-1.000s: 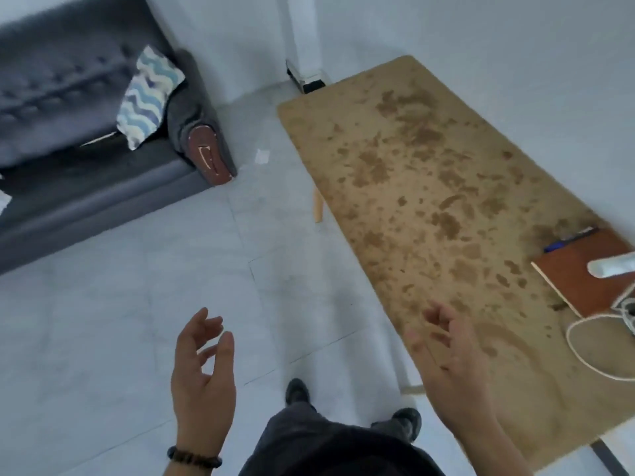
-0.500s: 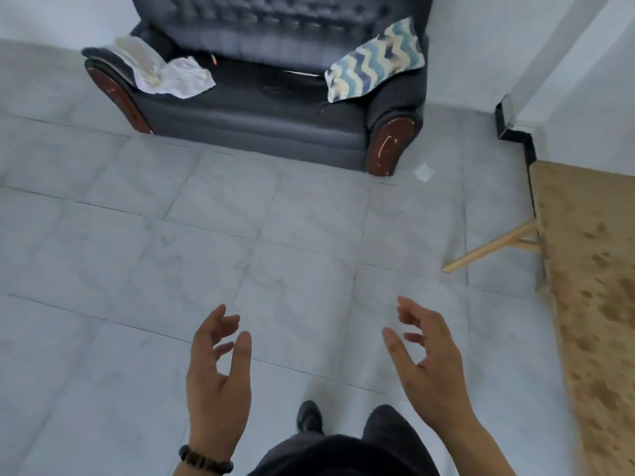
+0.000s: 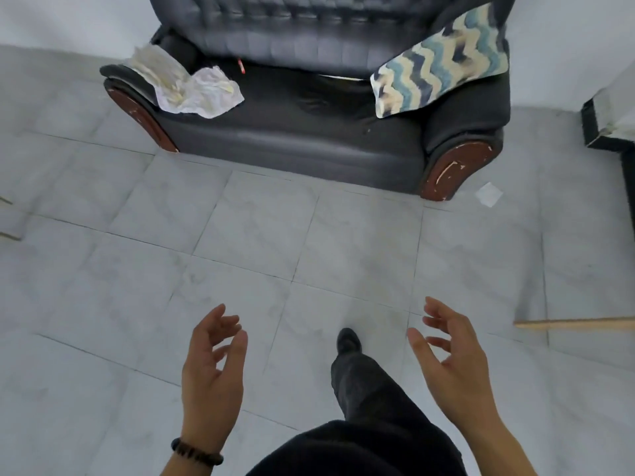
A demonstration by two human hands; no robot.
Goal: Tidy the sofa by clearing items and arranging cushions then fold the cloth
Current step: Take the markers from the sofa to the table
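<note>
Both hands are wide and hold nothing. The sofa point(image 3: 309, 132) is ahead, well apart. The white cloth point(image 3: 192, 89) lies on its left arm, nearer the left hand point(image 3: 211, 372) than the right hand point(image 3: 453, 365). The cushion point(image 3: 439, 63) leans right.

Grey tiled floor point(image 3: 240, 235); white walls point(image 3: 68, 18)

White paper scrap point(image 3: 488, 195) lies on grey tiled floor point(image 3: 240, 235).
</note>
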